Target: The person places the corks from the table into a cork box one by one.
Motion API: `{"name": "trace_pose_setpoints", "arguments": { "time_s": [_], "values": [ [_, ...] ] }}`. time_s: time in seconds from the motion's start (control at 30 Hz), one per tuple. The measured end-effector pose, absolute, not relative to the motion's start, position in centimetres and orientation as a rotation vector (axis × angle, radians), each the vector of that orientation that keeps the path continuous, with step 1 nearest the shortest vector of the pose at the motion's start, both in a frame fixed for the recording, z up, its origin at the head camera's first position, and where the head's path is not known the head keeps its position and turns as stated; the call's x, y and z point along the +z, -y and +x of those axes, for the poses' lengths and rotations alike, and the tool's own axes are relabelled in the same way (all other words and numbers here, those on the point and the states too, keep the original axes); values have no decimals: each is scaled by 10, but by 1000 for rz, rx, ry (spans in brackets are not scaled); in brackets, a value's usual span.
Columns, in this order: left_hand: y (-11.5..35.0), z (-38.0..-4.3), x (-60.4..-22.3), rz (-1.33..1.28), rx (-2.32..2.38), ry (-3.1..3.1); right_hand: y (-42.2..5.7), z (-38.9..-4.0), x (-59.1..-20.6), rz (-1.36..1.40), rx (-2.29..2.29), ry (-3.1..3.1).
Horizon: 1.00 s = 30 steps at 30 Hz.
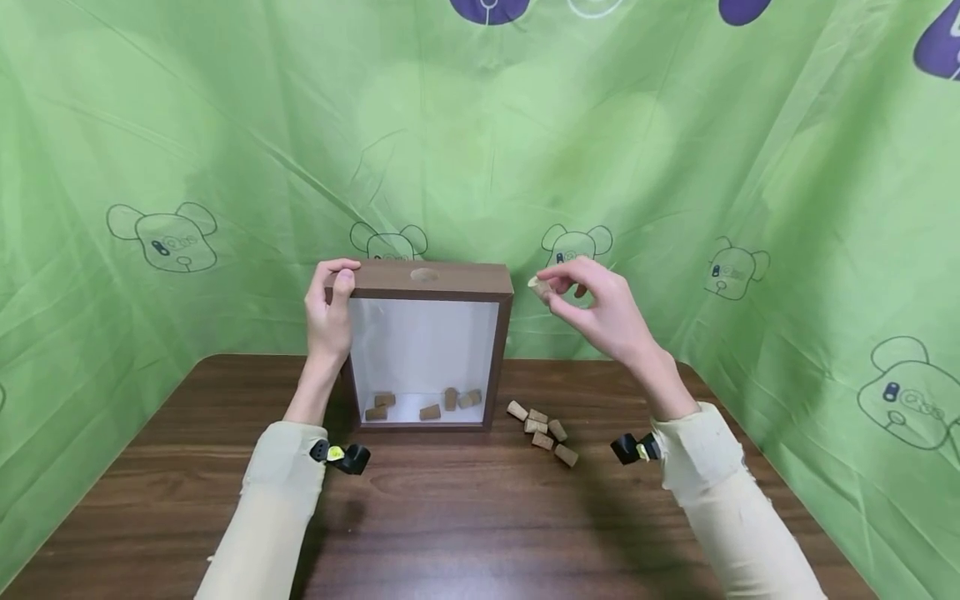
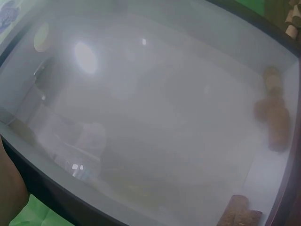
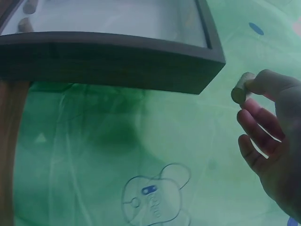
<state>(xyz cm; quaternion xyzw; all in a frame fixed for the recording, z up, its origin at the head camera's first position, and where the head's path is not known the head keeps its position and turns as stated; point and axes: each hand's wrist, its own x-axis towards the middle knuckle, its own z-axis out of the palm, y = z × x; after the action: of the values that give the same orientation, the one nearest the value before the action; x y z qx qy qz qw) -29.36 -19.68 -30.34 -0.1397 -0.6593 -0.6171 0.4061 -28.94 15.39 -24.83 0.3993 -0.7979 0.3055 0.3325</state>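
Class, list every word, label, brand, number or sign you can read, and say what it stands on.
No text reads clearly.
Cartoon heads on the green curtain: lettering, too small and faint to read.
Purple shape at upper right: pale mark, cut off by the edge.
Yellow patches on the black wrist devices: too small to tell.
Brown box: no lettering visible.

Green cloth hung behind and on both sides, creased, printed with outlined bear heads and, higher up, purple shapes. Dark brown wood-grain table stood before it; a pale sheen lay along its near edge.
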Motion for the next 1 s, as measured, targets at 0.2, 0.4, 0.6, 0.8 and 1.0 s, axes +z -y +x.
{"name": "trace_pose_setpoints", "arguments": {
  "time_s": [0.2, 0.4, 0.6, 0.8, 1.0],
  "values": [
    [199, -293, -306, -333, -1563, 1670, -134, -293, -231, 1104, 784, 2007],
    [200, -293, -307, -336, -1566, 1673, -113, -295, -219, 1144, 763, 2018],
    [201, -294, -307, -331, -1559, 1682, -88, -300, -212, 1176, 751, 2035],
    [202, -296, -307, -331, -1576, 1679, -62, -308, -209, 1212, 744, 2069],
    [203, -297, -307, -339, -1560, 1667, -39, -315, -208, 1221, 724, 2135]
  ]
}}
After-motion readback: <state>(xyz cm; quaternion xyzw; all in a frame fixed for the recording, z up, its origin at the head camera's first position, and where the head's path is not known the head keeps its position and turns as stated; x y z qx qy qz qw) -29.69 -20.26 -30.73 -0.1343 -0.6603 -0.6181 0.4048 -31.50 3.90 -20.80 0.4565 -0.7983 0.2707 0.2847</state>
